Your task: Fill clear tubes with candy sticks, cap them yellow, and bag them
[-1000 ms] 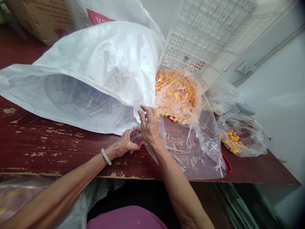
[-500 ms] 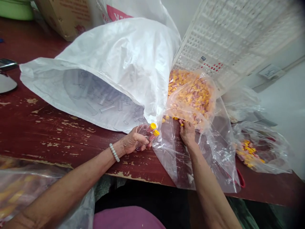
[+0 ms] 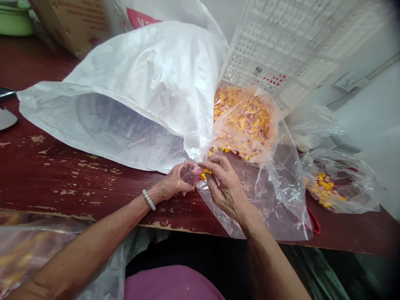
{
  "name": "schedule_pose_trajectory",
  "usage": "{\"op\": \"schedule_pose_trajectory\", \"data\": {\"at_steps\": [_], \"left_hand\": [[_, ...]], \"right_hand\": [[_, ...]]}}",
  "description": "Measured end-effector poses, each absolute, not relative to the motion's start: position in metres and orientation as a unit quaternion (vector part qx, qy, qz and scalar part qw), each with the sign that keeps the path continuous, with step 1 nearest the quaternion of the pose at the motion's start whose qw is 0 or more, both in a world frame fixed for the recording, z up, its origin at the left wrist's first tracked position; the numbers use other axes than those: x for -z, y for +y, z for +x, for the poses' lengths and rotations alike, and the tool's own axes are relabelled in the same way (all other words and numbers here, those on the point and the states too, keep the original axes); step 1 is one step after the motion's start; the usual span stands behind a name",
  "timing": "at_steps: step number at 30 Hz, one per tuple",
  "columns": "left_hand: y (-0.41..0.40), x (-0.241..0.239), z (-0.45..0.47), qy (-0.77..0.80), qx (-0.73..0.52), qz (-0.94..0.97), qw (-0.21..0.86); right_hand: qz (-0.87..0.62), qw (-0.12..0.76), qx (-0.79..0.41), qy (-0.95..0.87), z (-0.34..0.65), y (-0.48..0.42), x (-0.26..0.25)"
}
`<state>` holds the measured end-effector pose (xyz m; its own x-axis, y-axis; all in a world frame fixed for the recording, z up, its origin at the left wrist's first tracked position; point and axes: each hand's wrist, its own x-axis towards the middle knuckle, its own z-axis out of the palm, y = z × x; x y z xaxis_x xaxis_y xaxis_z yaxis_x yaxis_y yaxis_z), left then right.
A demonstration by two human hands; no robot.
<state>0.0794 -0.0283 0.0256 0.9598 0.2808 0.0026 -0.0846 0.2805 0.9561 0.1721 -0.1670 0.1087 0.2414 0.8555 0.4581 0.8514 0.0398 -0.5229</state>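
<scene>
My left hand (image 3: 171, 182), with a pale bead bracelet at the wrist, is closed round transparent plastic tubes (image 3: 188, 170) at the table's front edge. Red-and-white speckled parts show at the tubes' right ends, beside yellow caps (image 3: 205, 171). Thumb and forefinger of my right hand (image 3: 227, 187) pinch a yellow-capped piece at these ends; whether it sits inside a tube I cannot tell. Just behind lies the open mouth of a white sack (image 3: 150, 66), with several loose transparent tubes (image 3: 136, 139) inside. To its right, a transparent bag (image 3: 246, 118) is heaped with yellow-and-red capped pieces.
A white plastic crate (image 3: 275, 50) leans behind the bag. At the right lies a smaller plastic bag (image 3: 340, 179) with several yellow pieces. A cardboard box (image 3: 78, 25) and a green container (image 3: 15, 21) stand back left on the worn red table (image 3: 62, 166).
My right hand has moved left from the bag of capped pieces to the tube ends, bringing a piece along. My left hand still holds the tubes. The view has shifted slightly.
</scene>
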Motion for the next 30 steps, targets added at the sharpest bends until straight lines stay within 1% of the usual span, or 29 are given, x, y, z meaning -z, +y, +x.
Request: {"op": "schedule_pose_trajectory", "data": {"at_steps": [3,4,6,8,9,10,12,14,15,18,19,20,21,22,23,25,30], "left_hand": [[-0.029,-0.029,0.078,0.080,-0.110,0.613,0.778],[-0.030,-0.030,0.078,0.085,-0.106,0.620,0.773],[-0.030,-0.031,0.078,0.095,-0.101,0.640,0.756],[-0.030,-0.031,0.078,0.094,-0.109,0.670,0.729],[-0.030,-0.031,0.078,0.088,-0.117,0.684,0.715],[-0.029,-0.030,0.078,0.079,-0.125,0.695,0.704],[-0.030,-0.030,0.076,0.065,-0.131,0.703,0.696],[-0.031,-0.031,0.075,0.067,-0.124,0.688,0.712],[-0.031,-0.032,0.075,0.073,-0.117,0.675,0.725],[-0.032,-0.034,0.077,0.111,-0.108,0.611,0.776],[-0.031,-0.035,0.078,0.123,-0.111,0.587,0.792],[-0.031,-0.034,0.079,0.133,-0.118,0.566,0.805],[-0.030,-0.034,0.080,0.141,-0.125,0.550,0.814],[-0.029,-0.034,0.081,0.145,-0.129,0.541,0.818],[-0.028,-0.033,0.081,0.146,-0.129,0.540,0.819],[-0.027,-0.033,0.082,0.142,-0.129,0.543,0.817],[-0.027,-0.035,0.082,0.151,-0.129,0.539,0.818]], "right_hand": [[-0.689,0.349,0.007,-0.635,0.176,-0.165,-0.108],[-0.696,0.359,0.016,-0.622,0.180,-0.163,-0.108],[-0.714,0.408,0.051,-0.567,0.187,-0.157,-0.107],[-0.728,0.455,0.122,-0.498,0.191,-0.145,-0.103],[-0.733,0.462,0.166,-0.470,0.191,-0.137,-0.100],[-0.739,0.455,0.200,-0.456,0.189,-0.128,-0.096],[-0.751,0.408,0.221,-0.470,0.179,-0.112,-0.088],[-0.757,0.362,0.211,-0.501,0.171,-0.100,-0.082],[-0.756,0.354,0.207,-0.510,0.170,-0.096,-0.080],[-0.755,0.397,0.203,-0.481,0.190,-0.098,-0.077],[-0.773,0.399,0.195,-0.453,0.203,-0.103,-0.076],[-0.798,0.389,0.184,-0.422,0.219,-0.109,-0.074],[-0.836,0.354,0.171,-0.383,0.235,-0.116,-0.071],[-0.880,0.277,0.150,-0.355,0.252,-0.123,-0.066],[-0.895,0.247,0.133,-0.347,0.268,-0.129,-0.060],[-0.912,0.203,0.119,-0.336,0.294,-0.137,-0.047],[-0.931,0.135,0.120,-0.318,0.321,-0.127,-0.023]]}}
